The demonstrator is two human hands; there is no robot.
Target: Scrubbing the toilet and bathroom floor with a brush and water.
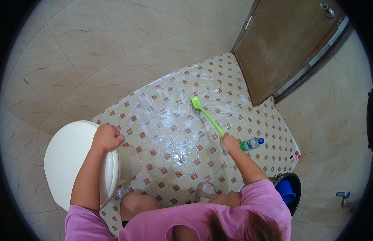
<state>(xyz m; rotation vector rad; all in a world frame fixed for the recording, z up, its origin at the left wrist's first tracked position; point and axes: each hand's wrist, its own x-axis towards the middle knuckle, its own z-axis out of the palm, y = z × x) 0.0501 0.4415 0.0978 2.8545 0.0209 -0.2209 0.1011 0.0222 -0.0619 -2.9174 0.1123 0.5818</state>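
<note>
My right hand (230, 143) is wrapped round the handle of a lime-green long-handled scrub brush (210, 119). The brush's head rests on the patterned tile floor (170, 154), which looks wet and has whitish suds on it. My left hand (108, 137) is curled into a fist on the rim of the white toilet's closed lid (70, 160). What that fist holds, if anything, does not show. Just right of my right hand lies a clear plastic bottle (252, 143) with a blue cap and a green label.
A dark bucket (297, 188) with a blue dipper (285, 191) stands at the right, below a wall tap (344, 197). Small red items (298, 155) sit by the right wall. The brown door (289, 48) is at the upper right. Tiled walls (126, 44) enclose the floor.
</note>
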